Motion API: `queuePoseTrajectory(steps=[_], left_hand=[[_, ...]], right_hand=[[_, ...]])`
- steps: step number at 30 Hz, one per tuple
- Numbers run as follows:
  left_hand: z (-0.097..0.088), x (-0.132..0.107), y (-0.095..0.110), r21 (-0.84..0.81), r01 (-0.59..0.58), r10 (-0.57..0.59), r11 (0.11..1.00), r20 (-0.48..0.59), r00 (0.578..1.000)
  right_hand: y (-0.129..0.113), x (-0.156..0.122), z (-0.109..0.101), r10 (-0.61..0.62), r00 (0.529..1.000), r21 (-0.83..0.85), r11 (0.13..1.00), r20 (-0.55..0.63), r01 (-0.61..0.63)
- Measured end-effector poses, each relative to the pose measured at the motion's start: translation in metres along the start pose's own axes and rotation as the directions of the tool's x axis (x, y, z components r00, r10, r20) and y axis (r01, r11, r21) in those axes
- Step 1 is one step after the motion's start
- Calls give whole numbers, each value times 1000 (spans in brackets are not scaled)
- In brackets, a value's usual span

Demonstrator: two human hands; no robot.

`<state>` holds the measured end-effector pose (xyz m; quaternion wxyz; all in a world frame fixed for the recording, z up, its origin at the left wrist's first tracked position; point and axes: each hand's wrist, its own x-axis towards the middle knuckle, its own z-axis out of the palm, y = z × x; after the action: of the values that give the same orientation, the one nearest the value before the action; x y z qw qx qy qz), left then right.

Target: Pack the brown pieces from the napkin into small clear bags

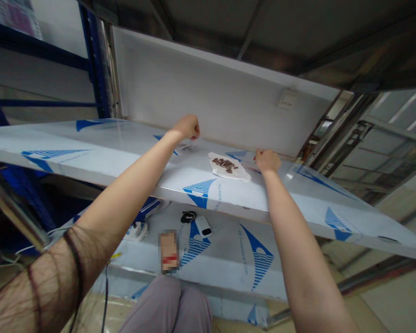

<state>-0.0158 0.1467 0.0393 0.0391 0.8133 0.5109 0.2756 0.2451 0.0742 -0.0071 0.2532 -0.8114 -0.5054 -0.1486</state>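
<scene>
At the back of the shelf, my left hand (187, 127) is closed, its fingertips pinched and turned down. Just under the fingers is a small see-through plastic bag (188, 147) with something dark in it; the fingers seem to grip its edge. My right hand (268, 162), also closed, is low over the shelf on the right. Something thin, clear and partly reddish shows at its fingertips, too faint to name. Between the hands lies a sheet of white paper (241, 175) bearing a heap of small brown pieces (225, 164).
The shelf (125, 159) is covered in blue-printed protective film. On the lower shelf (229, 259) are a white device (203, 226), a coiled black cable (187, 217) and a white plug strip (137, 231). A dark upper shelf (208, 27) hangs overhead; a wall stands behind.
</scene>
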Motion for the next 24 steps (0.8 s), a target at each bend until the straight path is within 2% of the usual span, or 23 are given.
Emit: queuePoseTrajectory(steps=[3, 8, 12, 13, 15, 18, 20, 24], left_hand=[[0, 5, -8, -120, 63, -76, 991, -106, 991], [-2, -1, -5, -223, 92, -103, 970, -36, 994], [4, -5, 8, -395, 44, -82, 917, -79, 993], [8, -5, 13, -446, 28, -81, 895, -99, 992], [17, -5, 21, -516, -10, -57, 857, -115, 992], [31, -6, 31, -560, -88, 43, 824, -93, 995], [40, -6, 37, -535, -145, 126, 833, -71, 989], [54, -6, 46, -352, -292, 275, 889, -98, 956]], right_hand=[[-2, 0, -2, 58, 998, 14, 998, 15, -58], [-4, 1, -3, 26, 999, 60, 998, 27, -28], [-7, 5, 2, -53, 997, 211, 977, 48, 42], [-9, 5, 4, -109, 992, 296, 951, 68, 84], [-14, 5, 8, -254, 961, 504, 847, 108, 167], [-22, 1, 11, -401, 905, 749, 641, 143, 166], [-26, -3, 10, -414, 896, 820, 562, 164, 110], [-30, -8, 5, -417, 890, 866, 497, 185, 52]])
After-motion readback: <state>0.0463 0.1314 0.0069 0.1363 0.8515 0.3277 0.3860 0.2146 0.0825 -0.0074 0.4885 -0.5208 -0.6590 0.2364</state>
